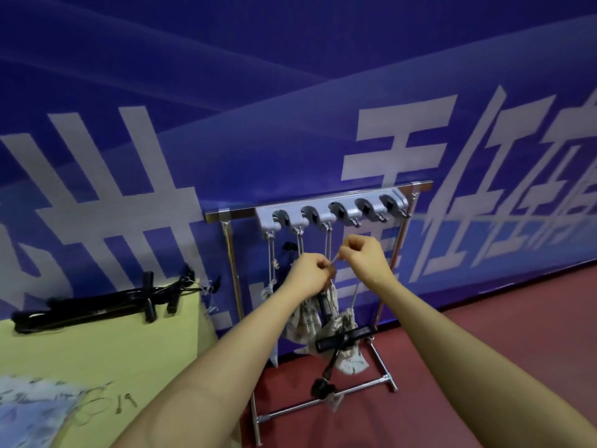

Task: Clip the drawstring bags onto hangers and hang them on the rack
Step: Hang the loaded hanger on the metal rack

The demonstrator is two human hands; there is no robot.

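Observation:
A chrome rack (232, 279) stands against the blue wall, with a grey hook rail (336, 206) on its top bar. Drawstring cords hang from the rail's three left hooks. My left hand (311, 274) and my right hand (363, 253) are raised in front of the rack and pinch a thin white drawstring (336, 258) between them. Below my left hand hangs a patterned drawstring bag (303, 321) clipped to a black hanger (345, 339), which dangles tilted with a second bag (350, 358). Whether the left hand also holds the hanger's hook is hidden.
To the left, a yellow-green table (97, 344) carries a pile of black clip hangers (97, 307) at its far edge and more patterned bags (35, 405) at the near left. Red floor (500, 312) lies to the right of the rack.

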